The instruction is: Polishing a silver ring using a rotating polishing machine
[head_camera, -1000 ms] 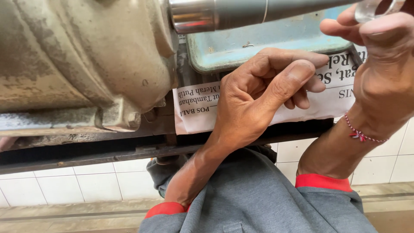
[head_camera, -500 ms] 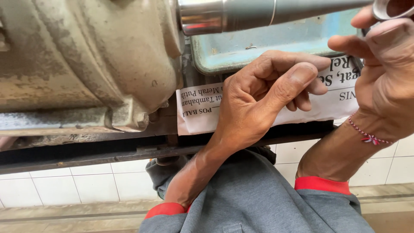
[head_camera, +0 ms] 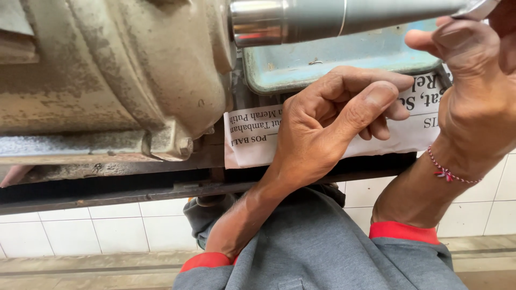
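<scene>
rough rusty metal housing (head_camera: 107, 75), glossy steel shaft (head_camera: 333, 21), matt paper sheet (head_camera: 252, 137)

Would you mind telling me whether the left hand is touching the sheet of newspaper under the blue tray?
Touching. The head view shows the left hand resting on the newspaper, its curled fingers pressed against the sheet with no gap.
</scene>
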